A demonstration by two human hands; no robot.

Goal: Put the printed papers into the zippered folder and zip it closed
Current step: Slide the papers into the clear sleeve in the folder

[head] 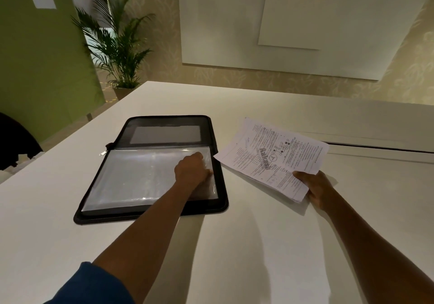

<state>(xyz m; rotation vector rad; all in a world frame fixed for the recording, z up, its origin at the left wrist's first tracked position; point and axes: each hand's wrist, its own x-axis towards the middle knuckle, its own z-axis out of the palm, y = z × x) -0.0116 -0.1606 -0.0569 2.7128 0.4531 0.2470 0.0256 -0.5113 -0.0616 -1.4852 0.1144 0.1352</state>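
A black zippered folder (131,137) lies open and flat on the white table (234,245). Clear plastic sleeves (136,179) cover its near half. My left hand (191,172) rests on the right edge of the sleeves, fingers pinching the plastic there. Just right of the folder, the stack of printed papers (270,158) is tilted above the table, with my right hand (315,187) gripping its near corner. The zipper pull (103,153) shows at the folder's left side.
A potted palm (119,45) stands beyond the table's far left corner by a green wall. A dark chair back (16,137) is at the left edge. A seam (375,147) runs across the table on the right.
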